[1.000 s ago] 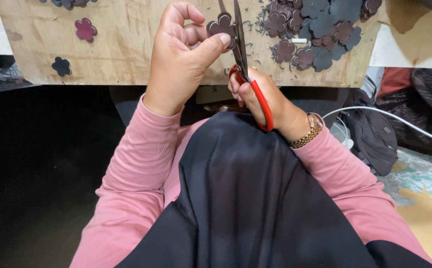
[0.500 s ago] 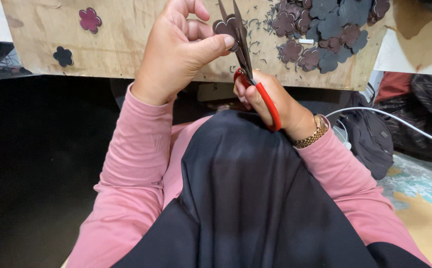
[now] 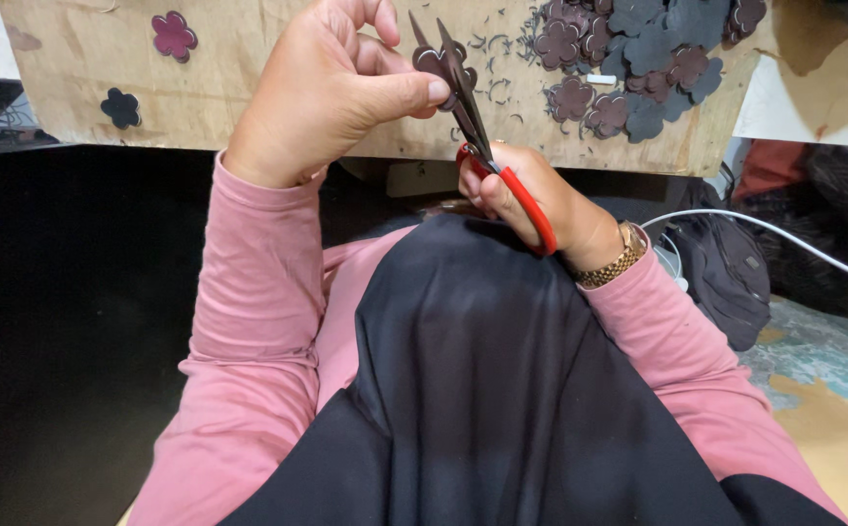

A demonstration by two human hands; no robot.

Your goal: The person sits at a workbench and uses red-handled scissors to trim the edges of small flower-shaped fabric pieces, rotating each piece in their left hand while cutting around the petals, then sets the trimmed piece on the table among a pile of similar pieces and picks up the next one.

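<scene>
While gripped, scissors [image 3: 473,127] tips-up, near-vertical.

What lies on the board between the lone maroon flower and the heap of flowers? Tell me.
In the head view, the left hand, pinching a small flower piece at the scissors, covers that stretch of wooden board; thin curled offcuts lie just beyond.

A flat bench of light brown wood [image 3: 249,88] runs along the far side. On its left lie a dark pink flower-shaped cutout [image 3: 173,34] and, nearer, a small black flower-shaped cutout [image 3: 120,107]. On the right sits a pile of dark flower-shaped cutouts [image 3: 638,58]. Thin curly dark scraps [image 3: 502,73] lie between.
</scene>
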